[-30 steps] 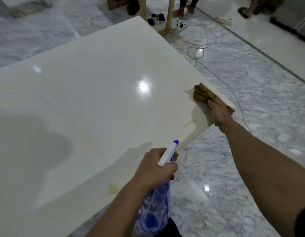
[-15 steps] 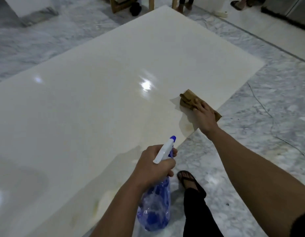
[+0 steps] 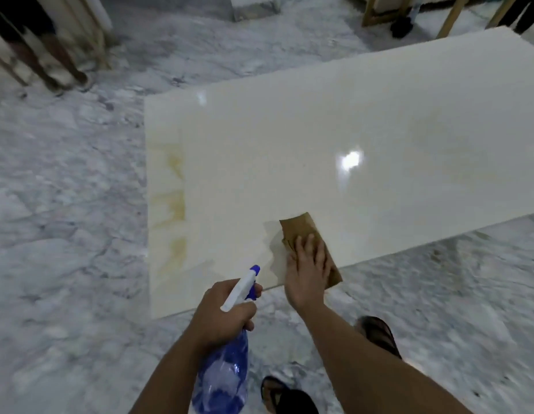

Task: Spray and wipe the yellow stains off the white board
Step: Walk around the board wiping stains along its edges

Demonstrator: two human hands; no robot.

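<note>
While my left hand [image 3: 227,319] grips neck of translucent blue plastic spray bottle [image 3: 222,375], white-and-blue nozzle aimed at board, my right hand [image 3: 307,271] lies flat, fingers straight, pressing folded brown wiping cloth [image 3: 303,231] onto large glossy white rectangular board [image 3: 379,144]. Cloth near board's front edge, one corner overhanging it. Yellow stains [image 3: 174,201] run in streaks along board's left end, well apart from cloth. Board surrounded by grey-veined marble floor [image 3: 65,234]. My dark sandals [image 3: 379,333] on floor beside board.
</note>
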